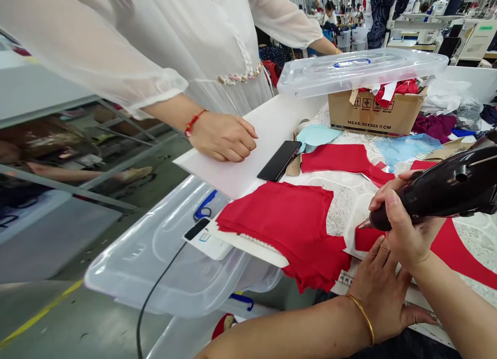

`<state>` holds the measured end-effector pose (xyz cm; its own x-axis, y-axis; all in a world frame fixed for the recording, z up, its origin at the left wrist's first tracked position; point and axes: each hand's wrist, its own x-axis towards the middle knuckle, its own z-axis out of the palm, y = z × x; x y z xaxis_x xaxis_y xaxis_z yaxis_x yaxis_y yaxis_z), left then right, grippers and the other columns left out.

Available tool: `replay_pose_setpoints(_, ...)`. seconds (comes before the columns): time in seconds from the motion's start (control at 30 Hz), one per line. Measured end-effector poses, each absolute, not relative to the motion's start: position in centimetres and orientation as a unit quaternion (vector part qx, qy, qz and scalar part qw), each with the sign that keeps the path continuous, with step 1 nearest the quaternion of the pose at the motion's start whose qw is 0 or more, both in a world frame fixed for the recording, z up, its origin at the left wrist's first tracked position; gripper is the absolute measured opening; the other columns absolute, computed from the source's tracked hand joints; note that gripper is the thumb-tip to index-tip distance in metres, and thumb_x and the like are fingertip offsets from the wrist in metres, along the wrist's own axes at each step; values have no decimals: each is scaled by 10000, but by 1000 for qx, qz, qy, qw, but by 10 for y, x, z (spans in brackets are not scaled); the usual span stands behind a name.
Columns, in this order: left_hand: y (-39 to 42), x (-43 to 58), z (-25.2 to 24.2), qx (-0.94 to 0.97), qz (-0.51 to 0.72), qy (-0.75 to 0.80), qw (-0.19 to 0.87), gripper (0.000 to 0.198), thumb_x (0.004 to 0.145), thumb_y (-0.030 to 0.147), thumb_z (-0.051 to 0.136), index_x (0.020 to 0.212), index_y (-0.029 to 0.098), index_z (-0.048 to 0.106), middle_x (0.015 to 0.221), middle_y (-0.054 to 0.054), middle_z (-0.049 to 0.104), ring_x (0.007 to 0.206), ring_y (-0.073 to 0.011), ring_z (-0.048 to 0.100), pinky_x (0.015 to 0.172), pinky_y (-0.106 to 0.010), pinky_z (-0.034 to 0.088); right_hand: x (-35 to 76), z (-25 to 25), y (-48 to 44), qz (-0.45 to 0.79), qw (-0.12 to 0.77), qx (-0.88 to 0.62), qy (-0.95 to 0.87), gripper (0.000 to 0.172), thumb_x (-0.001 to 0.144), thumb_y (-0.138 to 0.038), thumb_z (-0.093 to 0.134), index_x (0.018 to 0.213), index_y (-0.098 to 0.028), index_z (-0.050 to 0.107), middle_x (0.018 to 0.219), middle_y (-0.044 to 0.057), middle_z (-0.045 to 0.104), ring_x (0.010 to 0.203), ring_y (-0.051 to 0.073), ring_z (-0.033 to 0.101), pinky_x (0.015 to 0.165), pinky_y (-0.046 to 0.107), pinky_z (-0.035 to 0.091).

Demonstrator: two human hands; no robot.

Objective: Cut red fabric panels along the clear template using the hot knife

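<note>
My right hand (406, 229) is wrapped round a black handheld power tool (450, 185) with a pointed metal tip. That tip meets a red fabric piece (365, 240) on the table. My left hand (382, 292), with a gold bangle at its wrist, lies flat at the near edge of this fabric, fingers stretched and thumb apart. A measuring tape strip (345, 278) shows beside its fingers. To the left, a stack of red fabric pieces (275, 214) hangs partly over the table edge. Behind it lies another red cut piece (341, 158).
Across the table corner stands a person in white, one hand (225, 137) resting on the white board near a black phone (279, 161). A cardboard box (375, 113) of scraps sits under a clear plastic lid (361, 72). Below the edge is a clear bin (155, 255) with a cable (149, 297).
</note>
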<state>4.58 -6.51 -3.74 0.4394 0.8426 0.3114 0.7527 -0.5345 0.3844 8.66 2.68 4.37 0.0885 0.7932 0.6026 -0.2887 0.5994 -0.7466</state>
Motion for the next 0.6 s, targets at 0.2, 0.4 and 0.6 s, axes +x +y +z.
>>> replay_pose_setpoints(0.2, -64, 45, -37, 845, 245, 466, 99, 1016, 895, 862, 414, 1614, 149, 325, 1430, -175, 626, 1310, -356, 589, 1131, -493, 441, 84, 45, 25, 382, 699, -235, -556, 230, 874, -210, 670, 1055, -265, 538, 661, -77, 616, 509, 124, 596, 528, 289, 533)
replay_pose_setpoints(0.4, -64, 44, -37, 841, 257, 462, 113, 1013, 900, 846, 452, 1620, 148, 304, 1454, -173, 611, 1335, -351, 576, 1131, -493, 453, 83, 44, 26, 392, 701, -224, -552, 260, 855, -163, 659, 1063, -262, 539, 661, -78, 627, 517, 125, 603, 526, 288, 538)
replay_pose_setpoints(0.6, -64, 45, -37, 839, 258, 461, 130, 1014, 908, 841, 456, 1636, 160, 267, 1456, -174, 613, 1369, -355, 554, 1116, -501, 476, 85, 44, 25, 377, 691, -250, -563, 155, 868, -232, 690, 908, -253, 542, 633, -60, 608, 505, 130, 582, 495, 290, 522)
